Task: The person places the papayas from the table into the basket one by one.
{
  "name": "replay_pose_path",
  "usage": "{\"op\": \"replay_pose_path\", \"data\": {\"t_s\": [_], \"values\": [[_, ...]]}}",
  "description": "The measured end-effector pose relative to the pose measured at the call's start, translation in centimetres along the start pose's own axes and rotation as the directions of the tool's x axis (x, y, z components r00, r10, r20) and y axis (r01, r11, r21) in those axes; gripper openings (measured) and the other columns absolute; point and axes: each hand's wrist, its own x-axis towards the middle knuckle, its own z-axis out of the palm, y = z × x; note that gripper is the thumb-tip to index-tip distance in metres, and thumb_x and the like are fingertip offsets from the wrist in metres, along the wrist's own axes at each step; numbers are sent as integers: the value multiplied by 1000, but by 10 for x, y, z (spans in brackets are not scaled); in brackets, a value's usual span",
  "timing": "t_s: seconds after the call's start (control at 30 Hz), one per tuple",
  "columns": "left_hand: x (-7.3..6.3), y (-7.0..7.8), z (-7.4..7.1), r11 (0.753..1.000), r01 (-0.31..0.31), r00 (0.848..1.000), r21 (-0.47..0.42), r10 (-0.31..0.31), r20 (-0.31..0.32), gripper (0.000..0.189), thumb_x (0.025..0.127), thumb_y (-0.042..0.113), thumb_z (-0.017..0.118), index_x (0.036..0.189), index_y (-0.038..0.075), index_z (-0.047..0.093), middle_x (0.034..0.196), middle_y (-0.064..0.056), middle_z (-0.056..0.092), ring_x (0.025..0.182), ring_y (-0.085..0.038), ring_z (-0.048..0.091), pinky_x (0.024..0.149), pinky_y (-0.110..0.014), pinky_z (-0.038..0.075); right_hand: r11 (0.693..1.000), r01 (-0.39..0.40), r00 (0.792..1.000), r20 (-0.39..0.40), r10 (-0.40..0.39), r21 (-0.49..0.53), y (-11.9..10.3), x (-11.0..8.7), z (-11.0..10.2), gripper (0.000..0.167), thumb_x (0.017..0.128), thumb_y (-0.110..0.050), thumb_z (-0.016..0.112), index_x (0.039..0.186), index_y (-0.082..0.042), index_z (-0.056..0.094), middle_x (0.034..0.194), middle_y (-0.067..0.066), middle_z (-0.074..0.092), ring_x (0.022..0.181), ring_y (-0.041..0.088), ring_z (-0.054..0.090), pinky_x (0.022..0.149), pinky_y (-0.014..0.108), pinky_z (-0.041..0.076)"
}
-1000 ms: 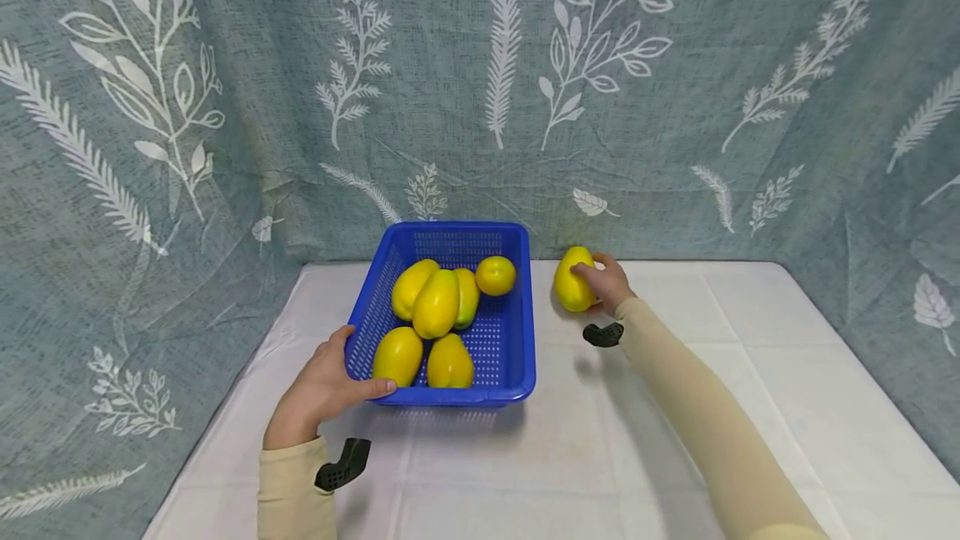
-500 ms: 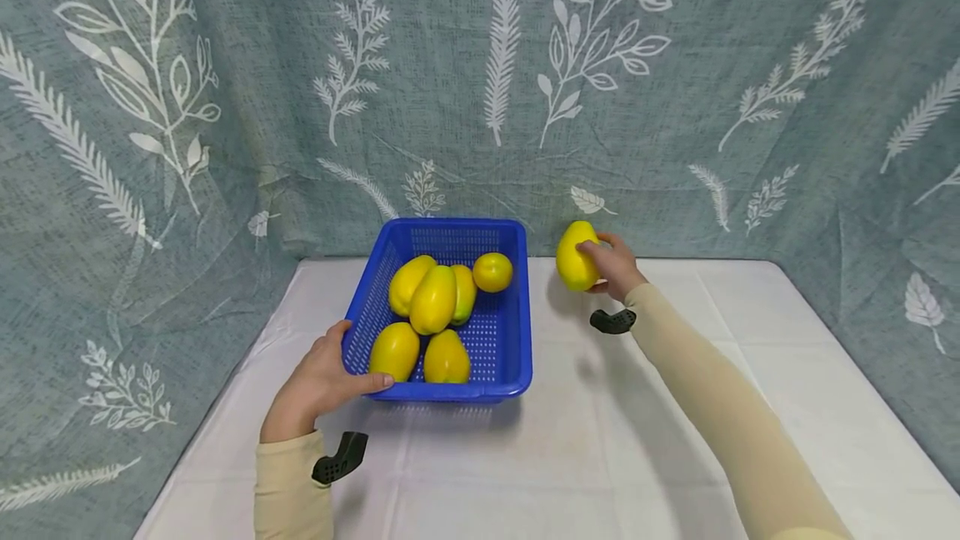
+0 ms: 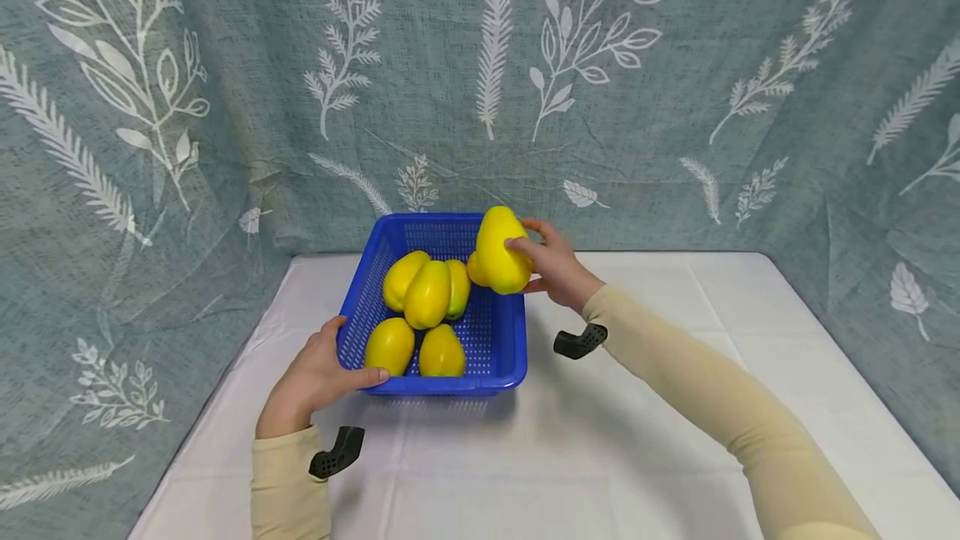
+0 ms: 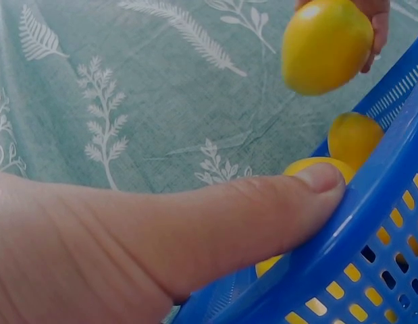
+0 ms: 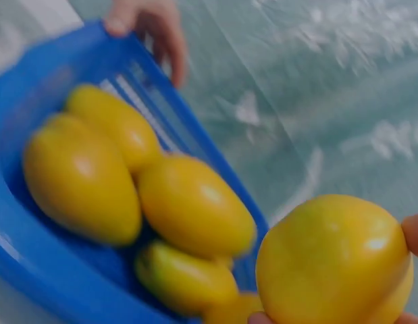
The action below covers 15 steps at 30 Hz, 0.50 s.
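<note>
A yellow mango (image 3: 501,250) is up over the far right part of the blue plastic basket (image 3: 521,348). My right hand (image 3: 561,267) grips it from the right, thumb on the near side. In the right wrist view the mango (image 5: 333,260) sits between fingertips at the lower right. Several more yellow mangoes (image 3: 430,294) lie in the basket, some tinged green. One at the far right is partly hidden behind the held mango. My left hand (image 3: 315,382) grips the basket's near left corner, its thumb (image 4: 256,209) along the top of the rim.
The basket stands on a white cloth-covered table (image 3: 637,423). Behind and at both sides hangs a grey-green curtain (image 3: 427,65) with white leaf prints. A black wrist-worn device (image 3: 581,342) shows at each sleeve.
My right hand has lifted the mango off the table right of the basket and carried it left over the basket. My left hand keeps its grip on the corner.
</note>
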Motion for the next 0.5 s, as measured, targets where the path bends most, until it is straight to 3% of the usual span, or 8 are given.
{"op": "replay_pose_path", "data": {"t_s": [0.23,0.5], "values": [[1,-1,1,1000,-9,1000,4,9,-3,116,84,42,80,157,-12,8,155,-43,25,138,-56,37,117,-68,31,999,-41,994,101,42,-8,8,-16,34,71,103,-26,58,162,-18,20,161,17,31,137,40,51,101,60,53],[0,-1,-1,1000,-11,1000,6,11,-3,117,84,43,80,158,-12,7,155,-44,24,138,-57,37,116,-69,31,995,-95,990,99,98,-28,17,-27,60,78,103,-22,57,163,-17,8,166,16,17,138,43,46,103,66,49]]}}
